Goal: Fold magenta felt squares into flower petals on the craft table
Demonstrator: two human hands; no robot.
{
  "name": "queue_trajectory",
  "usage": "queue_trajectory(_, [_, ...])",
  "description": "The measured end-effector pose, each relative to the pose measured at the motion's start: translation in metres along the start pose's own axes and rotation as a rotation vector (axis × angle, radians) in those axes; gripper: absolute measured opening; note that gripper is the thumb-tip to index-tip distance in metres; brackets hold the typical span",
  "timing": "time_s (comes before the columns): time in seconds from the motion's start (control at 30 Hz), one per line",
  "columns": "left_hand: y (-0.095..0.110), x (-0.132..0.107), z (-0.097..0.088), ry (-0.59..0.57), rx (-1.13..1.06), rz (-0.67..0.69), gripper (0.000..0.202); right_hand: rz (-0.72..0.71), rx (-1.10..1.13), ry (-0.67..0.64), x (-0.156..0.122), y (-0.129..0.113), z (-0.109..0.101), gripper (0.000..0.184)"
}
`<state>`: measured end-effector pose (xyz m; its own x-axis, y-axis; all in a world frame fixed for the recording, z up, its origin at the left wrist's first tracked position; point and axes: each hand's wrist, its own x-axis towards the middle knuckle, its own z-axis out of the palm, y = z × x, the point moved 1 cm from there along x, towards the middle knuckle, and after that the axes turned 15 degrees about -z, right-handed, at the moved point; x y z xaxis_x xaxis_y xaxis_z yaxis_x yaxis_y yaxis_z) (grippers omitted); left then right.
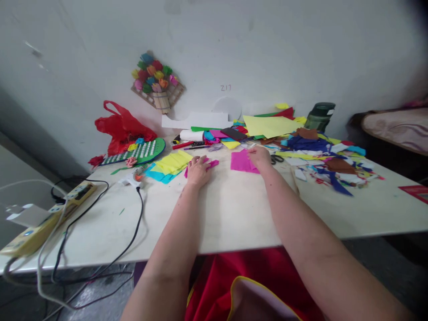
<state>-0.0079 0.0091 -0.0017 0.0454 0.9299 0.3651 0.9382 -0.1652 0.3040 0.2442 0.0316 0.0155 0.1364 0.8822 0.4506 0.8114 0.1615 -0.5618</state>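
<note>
My left hand [198, 170] lies flat on the white table [234, 214], fingers spread over a small magenta paper piece [212, 164]. My right hand [261, 157] rests on the right edge of a square magenta paper sheet [241, 161], fingers curled down onto it. A stack of yellow and light-blue paper sheets [169, 166] lies just left of my left hand. Black scissors [277, 158] lie right beside my right hand.
A heap of coloured paper scraps [327, 160] covers the right back of the table. A red plastic bag [122, 127], a green board [140, 152], a glue gun [133, 179], power strips [43, 223] with cables sit left. A dark green jar [319, 117] stands by the wall.
</note>
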Motion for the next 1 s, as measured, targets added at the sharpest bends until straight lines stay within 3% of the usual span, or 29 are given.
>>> queue_trajectory(0.27, [0.006, -0.001, -0.004, 0.134, -0.022, 0.047, 0.026, -0.174, -0.01, -0.313, -0.003, -0.002, -0.003, 0.02])
queue_trajectory(0.37, [0.006, 0.0, -0.004, 0.201, -0.06, 0.065, 0.025, -0.207, -0.106, -0.321, -0.003, -0.004, -0.008, 0.022])
queue_trajectory(0.47, [0.007, 0.0, -0.003, 0.228, -0.086, 0.087, 0.024, -0.14, -0.197, -0.26, -0.002, -0.005, -0.016, 0.027])
queue_trajectory(0.6, [0.011, 0.0, -0.005, 0.227, -0.099, 0.117, 0.024, 0.109, -0.28, -0.169, 0.001, -0.003, -0.029, 0.027])
queue_trajectory(0.7, [0.016, -0.002, -0.007, 0.188, -0.078, 0.105, 0.025, 0.222, -0.273, -0.17, 0.001, -0.002, -0.034, 0.028])
queue_trajectory(0.87, [0.026, -0.007, -0.01, 0.101, -0.042, 0.043, 0.027, 0.277, -0.312, -0.211, 0.001, 0.003, -0.03, 0.035])
queue_trajectory(1.0, [0.03, -0.009, -0.011, 0.027, -0.049, 0.013, 0.025, 0.197, -0.22, -0.266, 0.004, 0.016, -0.02, 0.018])
